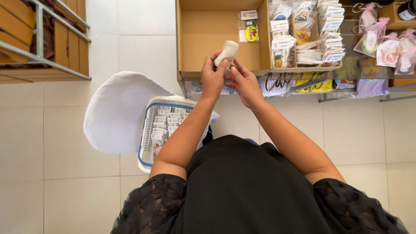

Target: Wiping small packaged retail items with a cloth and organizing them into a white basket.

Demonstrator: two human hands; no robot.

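- Holding a small cream-white oblong piece (228,52) up over the front edge of an open cardboard box (208,43), the left hand (212,79) pinches its lower end, fingers closed on it.
- The right hand (245,82) sits just beside the left at 3 o'clock, its fingertips curled in against the bottom of the same piece; whether they grip it or only touch it cannot be told.
- The box is mostly bare inside, with a few small packets and a yellow round sticker (251,33) against its right wall, at 2 o'clock from the piece.
- At 3 o'clock from the box, a second tray (303,68) carries upright rows of packaged cards in clear sleeves.
- Further on at 3 o'clock, small pouches tied with pink ribbon (390,47) lie together.
- At 7 o'clock from the hands, a white plastic basket with a blue rim (145,147) holds rows of small labelled packets and rests on a white chair (115,112).
- At 10 o'clock, a wooden shelf unit with metal rails (43,43) stands on the tiled floor.
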